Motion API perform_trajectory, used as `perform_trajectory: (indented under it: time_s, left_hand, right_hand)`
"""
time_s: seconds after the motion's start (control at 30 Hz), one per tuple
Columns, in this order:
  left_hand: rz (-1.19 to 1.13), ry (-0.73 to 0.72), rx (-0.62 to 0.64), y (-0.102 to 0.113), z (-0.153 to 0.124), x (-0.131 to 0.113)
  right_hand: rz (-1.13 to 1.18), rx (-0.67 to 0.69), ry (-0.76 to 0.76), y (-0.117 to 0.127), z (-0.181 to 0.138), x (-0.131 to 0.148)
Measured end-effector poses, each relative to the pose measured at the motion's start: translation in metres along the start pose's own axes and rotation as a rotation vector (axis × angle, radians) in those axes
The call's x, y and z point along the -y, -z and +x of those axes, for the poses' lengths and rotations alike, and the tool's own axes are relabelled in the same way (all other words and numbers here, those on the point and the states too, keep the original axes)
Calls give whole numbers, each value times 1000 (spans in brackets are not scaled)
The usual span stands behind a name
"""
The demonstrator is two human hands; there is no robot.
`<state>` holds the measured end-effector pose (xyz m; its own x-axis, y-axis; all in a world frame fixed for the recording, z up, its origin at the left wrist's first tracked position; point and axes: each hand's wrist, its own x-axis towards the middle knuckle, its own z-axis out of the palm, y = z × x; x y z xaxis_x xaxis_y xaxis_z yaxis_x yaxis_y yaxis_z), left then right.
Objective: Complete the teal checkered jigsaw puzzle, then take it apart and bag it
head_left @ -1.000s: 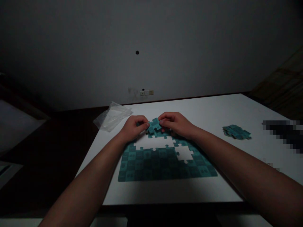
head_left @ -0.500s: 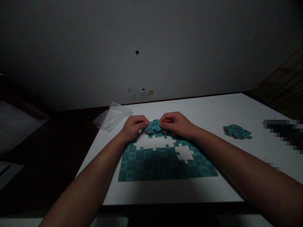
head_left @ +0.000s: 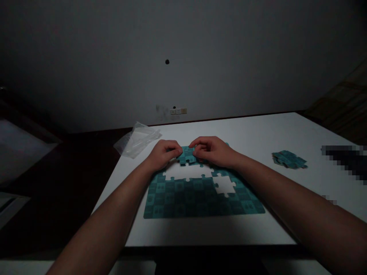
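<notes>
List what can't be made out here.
Head view: right edge of the jigsaw puzzle, partly hidden by the right forearm.
Head view: jigsaw-piece pile, lower pieces covered by upper ones.
Head view: dark object, pixelated, cut off by the right edge.
Head view: printed symbols, too small and dim.

You have two bare hands, left hand (head_left: 164, 153) and right hand (head_left: 212, 151), with at least one flat teal jigsaw piece (head_left: 187, 156) between them. One rectangular, teal-chequered jigsaw (head_left: 189, 198) lies beneath them. One clear plastic bag (head_left: 137, 140) lies left of your left hand; right of your right hand is one pile of overlapping teal pieces (head_left: 289, 159), too jumbled to count.
</notes>
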<state>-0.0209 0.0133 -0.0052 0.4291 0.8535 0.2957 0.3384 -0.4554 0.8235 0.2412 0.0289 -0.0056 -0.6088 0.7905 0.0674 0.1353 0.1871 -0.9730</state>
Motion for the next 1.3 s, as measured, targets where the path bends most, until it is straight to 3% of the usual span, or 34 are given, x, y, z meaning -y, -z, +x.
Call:
perform_trajectory:
  time_s: [0.47,0.63,0.87,1.3]
  left_hand:
    - [52,-1,99,0,-1,-1]
    - [161,24,184,-14,-1,-9]
    - [279,9,310,-36,-3,-22]
    - [365,-7,307,-39,-3,-20]
  right_hand:
    - [-93,98,-37,7,-1,-3]
    - [-217,252,-96,28,-7,5]
    - [-341,308,-160,44,-11,11]
    - [-426,350,-145,46,-8,5]
